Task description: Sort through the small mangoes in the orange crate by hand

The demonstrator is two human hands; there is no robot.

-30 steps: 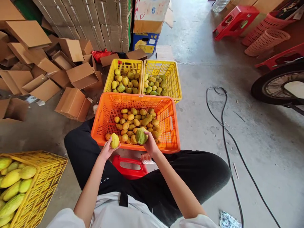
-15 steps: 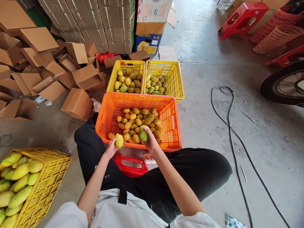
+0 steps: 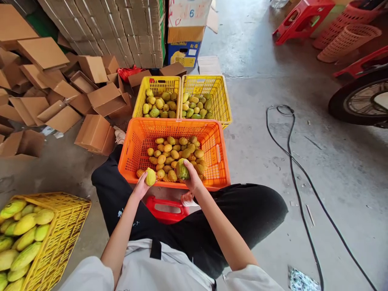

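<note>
My left hand (image 3: 142, 186) is closed round a yellow mango (image 3: 150, 176) just above the near rim of the orange crate (image 3: 133, 142). My right hand (image 3: 191, 178) grips a greener mango (image 3: 182, 169) over the same rim. Inside the orange crate lie several small yellow and green mangoes (image 3: 173, 154). I sit behind the crate with my legs in black trousers on either side of it.
Two yellow crates (image 3: 157, 83) (image 3: 222, 99) with mangoes stand beyond the orange one. Another yellow crate (image 3: 65, 226) of larger mangoes is at my lower left. A red stool (image 3: 165, 207) is under me. Cardboard boxes (image 3: 97, 133) pile at left; a black cable (image 3: 287, 141) and a wheel (image 3: 357, 101) lie right.
Both hands keep their mangoes and stay near the crate's front rim; the right-hand mango has turned slightly. The view has shifted a little.
</note>
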